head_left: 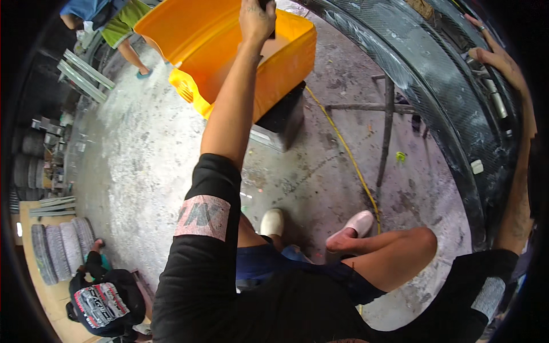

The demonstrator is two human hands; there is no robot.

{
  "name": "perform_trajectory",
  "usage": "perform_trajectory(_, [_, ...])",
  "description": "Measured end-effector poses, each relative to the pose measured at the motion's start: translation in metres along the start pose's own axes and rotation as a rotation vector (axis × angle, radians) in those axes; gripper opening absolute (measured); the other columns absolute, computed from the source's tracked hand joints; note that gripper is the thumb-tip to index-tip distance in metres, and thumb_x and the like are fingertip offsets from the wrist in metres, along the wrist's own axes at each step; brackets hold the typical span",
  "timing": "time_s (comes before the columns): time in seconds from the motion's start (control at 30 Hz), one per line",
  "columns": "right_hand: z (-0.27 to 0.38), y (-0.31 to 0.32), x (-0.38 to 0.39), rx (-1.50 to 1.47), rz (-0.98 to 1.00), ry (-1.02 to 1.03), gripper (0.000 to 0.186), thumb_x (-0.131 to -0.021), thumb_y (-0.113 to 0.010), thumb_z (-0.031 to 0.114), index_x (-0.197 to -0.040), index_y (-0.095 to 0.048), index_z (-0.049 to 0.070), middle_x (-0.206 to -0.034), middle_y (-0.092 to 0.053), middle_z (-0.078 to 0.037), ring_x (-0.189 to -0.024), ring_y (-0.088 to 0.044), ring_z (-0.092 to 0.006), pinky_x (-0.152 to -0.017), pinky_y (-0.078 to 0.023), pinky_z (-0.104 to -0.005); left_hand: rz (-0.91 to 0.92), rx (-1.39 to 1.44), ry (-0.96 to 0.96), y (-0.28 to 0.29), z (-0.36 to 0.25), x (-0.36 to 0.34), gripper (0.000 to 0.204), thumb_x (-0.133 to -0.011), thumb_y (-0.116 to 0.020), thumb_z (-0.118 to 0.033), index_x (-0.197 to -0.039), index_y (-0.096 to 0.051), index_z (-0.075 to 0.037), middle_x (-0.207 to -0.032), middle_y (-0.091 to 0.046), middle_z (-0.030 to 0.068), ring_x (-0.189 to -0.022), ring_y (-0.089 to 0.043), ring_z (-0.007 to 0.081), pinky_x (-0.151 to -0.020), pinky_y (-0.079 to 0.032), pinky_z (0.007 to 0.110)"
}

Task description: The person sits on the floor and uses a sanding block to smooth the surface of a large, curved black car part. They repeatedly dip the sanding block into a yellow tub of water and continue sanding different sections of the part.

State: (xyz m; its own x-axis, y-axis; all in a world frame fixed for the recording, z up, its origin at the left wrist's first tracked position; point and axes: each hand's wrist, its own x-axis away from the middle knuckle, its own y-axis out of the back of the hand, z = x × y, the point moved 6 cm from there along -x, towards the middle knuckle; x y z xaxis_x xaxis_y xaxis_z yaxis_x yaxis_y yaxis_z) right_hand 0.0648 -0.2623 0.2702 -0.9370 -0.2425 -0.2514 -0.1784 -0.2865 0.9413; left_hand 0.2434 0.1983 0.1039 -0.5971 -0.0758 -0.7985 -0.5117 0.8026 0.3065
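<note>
- Closed around a small black block [271,33], with fingers curled over it: the left hand [257,22], raised above the near wall of the tub. Cannot tell exactly what kind of block, with its upper part cut off by the frame.
- Spread, with thumb apart from fingers: the right hand [504,64], at the far side of the large curved dark panel with a woven carbon look and whitish smears [440,94]. Seemingly resting on it; cannot tell how hard.
- Best, probably, to grip the block firmly but loosely at the wrist, and to brace the panel lightly with the right palm, away from any sharp edge.
- On the panel, near the right forearm: a small white block [477,167]; closer to the hand, a silver metal cylinder [496,102]. Worth avoiding with the elbow.
- Below the left hand: a deep glossy yellow plastic tub [286,74], seemingly perched on a black-and-grey box [280,123]. Better not to lean on the rim.
- Under the panel: a dark metal stand [388,128]. Across the blotchy floor: a thin yellow cord [346,143], just beside one shoe. Sensible to step clear of it.
- Farther left: a co-worker in green shorts [127,26], another in a dark printed top [104,303], near a row of tyres [66,248].
</note>
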Motion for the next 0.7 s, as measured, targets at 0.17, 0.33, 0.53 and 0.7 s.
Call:
perform_trajectory(0.17, [0.051,0.020,-0.007,0.013,0.193,-0.295,0.104,-0.081,-0.074,0.059,-0.162,-0.028,0.014,-0.145,-0.049,-0.024,-0.136,-0.047,-0.0310,-0.116,-0.035,-0.0423,0.808,-0.376,0.001,-0.041,0.115,0.004,0.061,-0.083,-0.075,-0.029,-0.139,-0.057,-0.011,-0.118,-0.071,0.0242,-0.108,-0.069,0.0390,-0.092,-0.054,0.047])
perform_trajectory(0.33, [0.075,0.014,0.003,-0.006,0.349,-0.523,0.120,-0.072,-0.082,0.057,-0.163,-0.020,0.009,-0.159,-0.032,-0.033,-0.148,-0.035,-0.0391,-0.120,-0.030,-0.0463,1.033,-0.421,-0.089,-0.098,0.204,0.047,0.062,-0.080,-0.074,-0.031,-0.137,-0.060,-0.014,-0.120,-0.070,0.0240,-0.111,-0.067,0.0422,-0.093,-0.054,0.050])
perform_trajectory(0.53, [0.033,0.026,0.003,-0.025,0.292,-0.457,0.123,-0.069,-0.079,0.061,-0.163,-0.021,0.007,-0.160,-0.033,-0.033,-0.148,-0.035,-0.0408,-0.120,-0.030,-0.0452,1.131,-0.504,-0.171,-0.093,0.309,0.089,0.046,-0.086,-0.072,-0.030,-0.128,-0.068,-0.012,-0.124,-0.070,0.0204,-0.113,-0.068,0.0372,-0.096,-0.053,0.044])
perform_trajectory(0.7, [0.081,0.008,0.010,0.121,0.259,-0.425,0.123,-0.069,-0.078,0.062,-0.163,-0.021,0.007,-0.160,-0.032,-0.032,-0.148,-0.035,-0.0410,-0.120,-0.030,-0.0450,1.190,-0.459,-0.133,-0.071,0.239,0.061,0.041,-0.085,-0.073,-0.026,-0.122,-0.074,-0.011,-0.125,-0.071,0.0187,-0.114,-0.069,0.0338,-0.097,-0.053,0.041])
